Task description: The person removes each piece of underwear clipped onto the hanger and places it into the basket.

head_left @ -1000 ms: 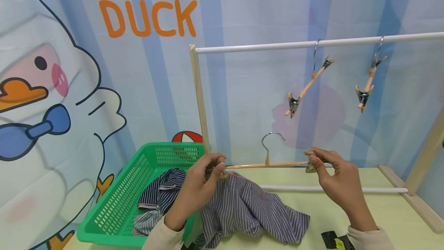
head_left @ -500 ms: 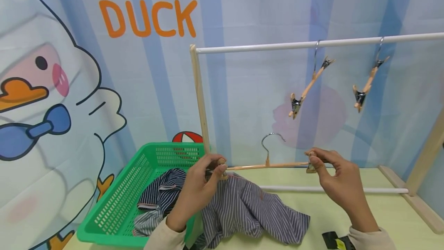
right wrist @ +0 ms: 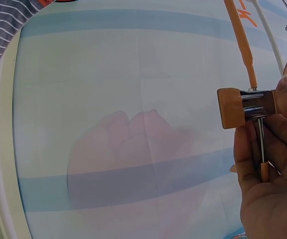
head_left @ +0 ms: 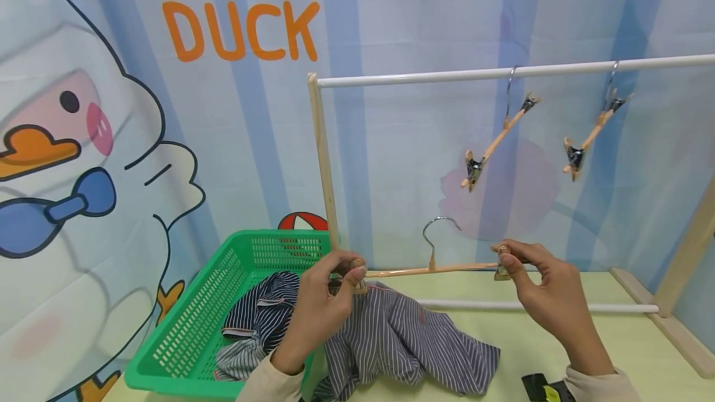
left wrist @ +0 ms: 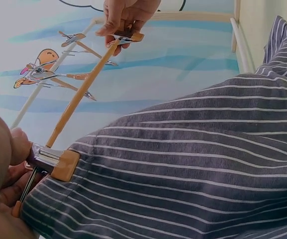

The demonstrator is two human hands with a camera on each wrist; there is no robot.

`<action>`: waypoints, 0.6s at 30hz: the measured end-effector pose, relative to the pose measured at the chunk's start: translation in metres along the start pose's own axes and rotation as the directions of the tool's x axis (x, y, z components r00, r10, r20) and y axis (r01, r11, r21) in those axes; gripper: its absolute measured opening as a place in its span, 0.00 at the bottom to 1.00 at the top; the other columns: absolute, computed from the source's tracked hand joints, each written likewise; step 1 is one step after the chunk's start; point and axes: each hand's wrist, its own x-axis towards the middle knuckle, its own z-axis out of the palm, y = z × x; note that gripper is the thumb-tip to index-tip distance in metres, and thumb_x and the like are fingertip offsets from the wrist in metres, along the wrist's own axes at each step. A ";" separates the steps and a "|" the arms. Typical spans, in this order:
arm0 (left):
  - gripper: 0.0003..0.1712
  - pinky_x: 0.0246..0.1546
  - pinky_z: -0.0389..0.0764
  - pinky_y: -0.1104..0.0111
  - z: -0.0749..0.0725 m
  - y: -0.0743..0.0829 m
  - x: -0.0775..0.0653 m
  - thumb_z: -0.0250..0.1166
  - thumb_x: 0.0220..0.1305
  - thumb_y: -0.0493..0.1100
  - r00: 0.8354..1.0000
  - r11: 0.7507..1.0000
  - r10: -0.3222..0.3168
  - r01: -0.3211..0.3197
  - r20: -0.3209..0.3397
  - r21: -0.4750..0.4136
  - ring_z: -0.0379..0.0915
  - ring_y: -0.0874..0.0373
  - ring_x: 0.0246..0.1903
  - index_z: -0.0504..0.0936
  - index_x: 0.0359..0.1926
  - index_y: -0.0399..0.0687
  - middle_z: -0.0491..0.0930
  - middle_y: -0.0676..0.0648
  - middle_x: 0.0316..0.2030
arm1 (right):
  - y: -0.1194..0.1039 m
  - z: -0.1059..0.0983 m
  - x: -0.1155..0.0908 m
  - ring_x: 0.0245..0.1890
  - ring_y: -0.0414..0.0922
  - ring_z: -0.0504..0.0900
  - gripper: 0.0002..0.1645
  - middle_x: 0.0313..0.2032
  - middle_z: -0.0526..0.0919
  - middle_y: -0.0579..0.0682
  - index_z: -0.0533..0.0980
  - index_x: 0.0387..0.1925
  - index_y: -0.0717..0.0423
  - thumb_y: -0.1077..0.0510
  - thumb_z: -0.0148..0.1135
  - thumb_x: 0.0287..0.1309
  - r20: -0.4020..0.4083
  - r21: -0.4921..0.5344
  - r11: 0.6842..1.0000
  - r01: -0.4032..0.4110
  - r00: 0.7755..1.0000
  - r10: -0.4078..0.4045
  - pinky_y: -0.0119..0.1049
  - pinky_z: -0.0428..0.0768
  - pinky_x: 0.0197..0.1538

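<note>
Between both hands a clip hanger (head_left: 402, 272) with a metal hook is held nearly level, its left end a little lower. My left hand (head_left: 324, 303) pinches the left clip (left wrist: 53, 162); in the left wrist view its pads lie at the edge of dark striped trousers or a similar garment (head_left: 402, 334), which drapes down onto the table. My right hand (head_left: 550, 296) pinches the right clip (right wrist: 247, 107), with no cloth in it in the right wrist view. The garment's upper corner is partly hidden behind the left fingers.
A green basket (head_left: 167, 327) with striped clothes (head_left: 259, 312) stands at left. Behind, a rack with a white rail (head_left: 413, 76) bears two clip hangers (head_left: 497, 141). A black object (head_left: 536, 383) lies by the right wrist. The lower white bar (head_left: 475, 304) crosses behind the garment.
The hanger's left end and my left hand have sunk slightly. My right hand has barely moved. The hangers on the rail have swung a little.
</note>
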 end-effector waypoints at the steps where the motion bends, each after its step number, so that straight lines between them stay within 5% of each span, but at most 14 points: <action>1: 0.06 0.23 0.80 0.69 0.000 0.000 0.000 0.58 0.66 0.48 1.000 1.000 -0.002 0.002 -0.002 0.001 0.73 0.65 0.31 0.79 0.42 0.56 0.79 0.54 0.32 | 0.000 0.000 0.000 0.43 0.35 0.77 0.15 0.42 0.83 0.55 0.79 0.49 0.57 0.59 0.59 0.62 -0.001 0.001 1.000 0.001 1.000 -0.001 0.60 0.76 0.43; 8: 0.06 0.23 0.80 0.69 0.002 0.001 -0.002 0.59 0.66 0.46 0.999 1.000 0.027 -0.027 -0.034 -0.002 0.74 0.64 0.30 0.80 0.41 0.55 0.79 0.54 0.32 | -0.001 -0.002 0.000 0.43 0.33 0.75 0.16 0.42 0.83 0.55 0.79 0.50 0.57 0.60 0.60 0.61 -0.001 0.003 1.000 0.015 1.000 -0.015 0.60 0.76 0.42; 18: 0.05 0.19 0.78 0.70 0.004 0.003 -0.001 0.59 0.66 0.44 0.996 0.998 0.064 -0.064 -0.058 -0.010 0.73 0.63 0.28 0.80 0.40 0.54 0.80 0.53 0.30 | -0.002 -0.003 0.001 0.45 0.45 0.78 0.16 0.43 0.83 0.55 0.79 0.50 0.58 0.59 0.59 0.62 0.011 0.002 1.000 0.001 1.000 -0.001 0.60 0.75 0.43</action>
